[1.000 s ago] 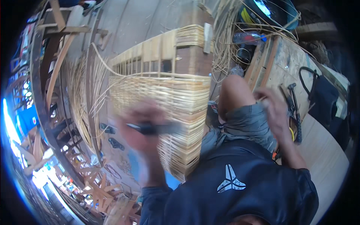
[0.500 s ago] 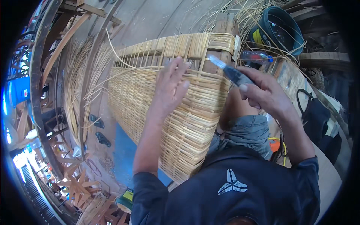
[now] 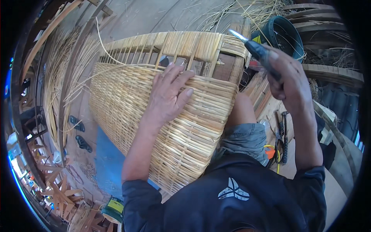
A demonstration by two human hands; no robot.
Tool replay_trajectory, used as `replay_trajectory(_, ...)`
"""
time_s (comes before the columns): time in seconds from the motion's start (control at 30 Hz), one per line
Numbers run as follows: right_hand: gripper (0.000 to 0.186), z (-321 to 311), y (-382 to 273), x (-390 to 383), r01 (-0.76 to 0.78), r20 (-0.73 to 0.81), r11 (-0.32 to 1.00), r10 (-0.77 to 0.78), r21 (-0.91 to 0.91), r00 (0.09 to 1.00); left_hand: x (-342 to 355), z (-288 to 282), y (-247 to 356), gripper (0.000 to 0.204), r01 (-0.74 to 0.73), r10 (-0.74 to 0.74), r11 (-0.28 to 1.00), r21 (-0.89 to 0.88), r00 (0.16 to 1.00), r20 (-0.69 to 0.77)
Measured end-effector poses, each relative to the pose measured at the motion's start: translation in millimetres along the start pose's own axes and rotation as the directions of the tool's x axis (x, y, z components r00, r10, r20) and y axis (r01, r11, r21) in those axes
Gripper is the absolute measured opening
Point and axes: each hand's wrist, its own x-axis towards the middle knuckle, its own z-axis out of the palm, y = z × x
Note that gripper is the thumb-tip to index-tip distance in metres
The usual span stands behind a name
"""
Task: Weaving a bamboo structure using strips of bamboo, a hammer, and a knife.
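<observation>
A woven rattan piece on a wooden frame (image 3: 162, 150) lies across my lap, with a band of wrapped strands (image 3: 185, 44) along its far edge and upright slats in the gap below. My left hand (image 3: 168, 91) rests open on the weave, fingertips near the upper edge of the woven part. My right hand (image 3: 288, 81) grips a dark-handled tool with a bright metal blade (image 3: 238, 35), raised over the right corner of the frame, blade pointing away and leftward. A long loose strand (image 3: 101, 36) curls up from the left part of the weave.
Loose rattan bundles (image 3: 52, 85) and dark beams lie at left, with two sandals (image 3: 83, 143) and a blue sheet (image 3: 106, 162). A dark green bucket (image 3: 290, 36) stands at upper right near curved wooden pieces (image 3: 328, 73). Hand tools (image 3: 284, 139) lie right of my leg.
My left hand came from a blurred position lower left to rest on the upper weave. My right hand, earlier by my knee, has risen up and right with the bladed tool.
</observation>
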Motion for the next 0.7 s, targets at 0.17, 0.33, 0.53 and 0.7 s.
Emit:
replay_trajectory(0.17,0.049,-8.3,16.3,-18.0,-0.07,0.17,0.995,0.08,-0.067,0.982,-7.8,-2.4,-7.6,0.049,-0.011,-0.004,0.99,-0.142,0.995,-0.102)
replay_trajectory(0.33,0.048,13.7,4.7,-0.6,-0.021,0.143,0.997,0.01,0.075,0.99,-17.4,-10.8,-70.5,0.048,0.169,-0.18,0.982,-0.084,0.973,-0.145)
replay_trajectory(0.53,0.052,68.1,-12.0,48.6,0.117,0.16,0.987,-0.098,-0.111,0.982,-13.7,-12.6,-81.8,0.046,0.146,-0.142,0.982,0.117,0.989,-0.041)
replay_trajectory(0.7,0.048,89.1,-25.5,65.3,0.07,0.373,0.916,0.09,-0.394,0.923,-16.5,-10.8,-82.7,0.042,0.235,-0.235,0.972,-0.011,0.965,-0.119)
